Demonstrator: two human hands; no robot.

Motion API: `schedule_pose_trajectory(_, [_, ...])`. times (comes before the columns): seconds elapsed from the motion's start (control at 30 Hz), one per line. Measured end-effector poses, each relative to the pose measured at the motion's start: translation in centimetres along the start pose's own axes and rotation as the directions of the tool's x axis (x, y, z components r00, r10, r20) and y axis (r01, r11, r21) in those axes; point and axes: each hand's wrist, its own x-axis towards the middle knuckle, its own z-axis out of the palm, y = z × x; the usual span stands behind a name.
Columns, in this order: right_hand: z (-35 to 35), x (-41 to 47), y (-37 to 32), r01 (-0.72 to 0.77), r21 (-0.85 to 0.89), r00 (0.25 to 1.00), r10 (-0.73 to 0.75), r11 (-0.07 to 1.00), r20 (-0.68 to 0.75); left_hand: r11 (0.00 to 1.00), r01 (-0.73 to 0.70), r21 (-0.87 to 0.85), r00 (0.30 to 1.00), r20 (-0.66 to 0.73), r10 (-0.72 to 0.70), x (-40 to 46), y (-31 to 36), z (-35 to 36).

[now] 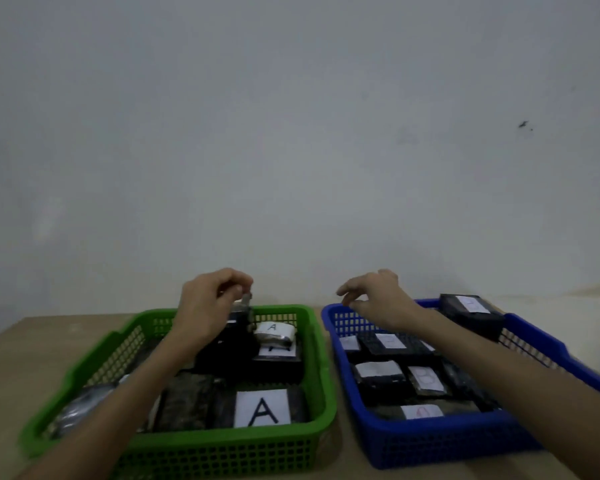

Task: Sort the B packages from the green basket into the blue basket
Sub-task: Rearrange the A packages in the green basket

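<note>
Head view: left hand [210, 303] has its grip pinched on a dark wrapped package [242, 311] above the green mesh plastic basket [222, 441]; right hand [378, 299] hovers loose, empty. Best read its label before crossing to the blue mesh plastic basket [447, 441].

We see the green basket [321, 362] on the left holding dark packages, two with white labels reading A [262, 408]. One dark package [238, 327] is raised by its top edge above the others. The blue basket [530, 341] just beside it holds dark packages with faint white labels [426, 377].
</note>
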Motion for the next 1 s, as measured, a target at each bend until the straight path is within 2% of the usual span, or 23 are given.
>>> schedule_pose_trajectory(0.17, [5.0, 1.8, -8.9, 0.229, 0.080, 0.973, -0.231, 0.970, 0.019, 0.985, 0.170, -0.014, 0.985, -0.043, -0.170, -2.8, -5.3, -5.5])
schedule_pose_trajectory(0.33, [9.1, 3.4, -15.0, 0.389, 0.182, 0.914, -0.403, 0.903, 0.043, 0.944, 0.296, -0.148, 0.947, -0.086, -0.311, -5.2, -9.1, -8.8])
schedule_pose_trajectory(0.43, [11.3, 3.9, -16.8, 0.375, 0.275, 0.912, -0.406, 0.885, 0.063, 0.935, 0.335, -0.114, 0.937, -0.065, -0.344, -6.9, -10.7, -9.2])
schedule_pose_trajectory(0.6, [14.6, 3.3, -16.8, 0.225, 0.391, 0.941, -0.303, 0.893, 0.152, 0.928, 0.359, -0.096, 0.932, -0.021, -0.362, -7.5, -11.3, -9.0])
schedule_pose_trajectory(0.73, [14.1, 3.3, -16.7, 0.158, 0.536, 0.971, -0.230, 0.829, 0.069, 0.943, 0.328, -0.054, 0.942, -0.056, -0.331, -7.6, -11.3, -9.3])
schedule_pose_trajectory(0.8, [13.4, 3.0, -17.1, 0.170, 0.596, 0.969, -0.244, 0.784, 0.045, 0.945, 0.325, -0.046, 0.942, -0.075, -0.328, -7.8, -11.4, -9.5])
schedule_pose_trajectory(0.9, [13.0, 1.9, -18.3, 0.257, 0.604, 0.917, -0.388, 0.754, 0.094, 0.944, 0.328, -0.031, 0.941, -0.073, -0.330, -7.8, -11.3, -9.5])
schedule_pose_trajectory(1.0, [13.1, 1.0, -19.5, 0.396, 0.561, 0.790, -0.581, 0.727, 0.196, 0.942, 0.334, -0.003, 0.939, -0.079, -0.334, -7.9, -11.2, -9.3])
